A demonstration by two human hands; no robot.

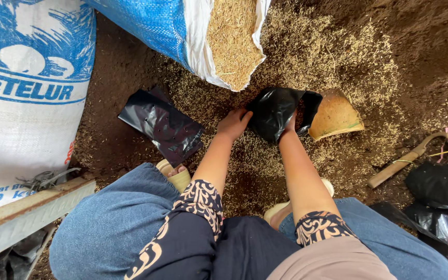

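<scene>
A black plastic bag [276,111] lies on the ground among rice husks, right in front of me. My left hand [233,123] grips its left edge. My right hand [290,124] is mostly hidden behind the bag's right side, holding it there. Just right of the bag rests a tan curved shell-like scoop [335,115] on the husk-strewn soil.
An open blue and white woven sack [182,31] spills rice husks [232,36] at the top. A big white printed sack [22,103] stands left. A stack of flat black bags [163,125] lies left; more black bags [439,199] and a wooden-handled tool [408,158] lie right.
</scene>
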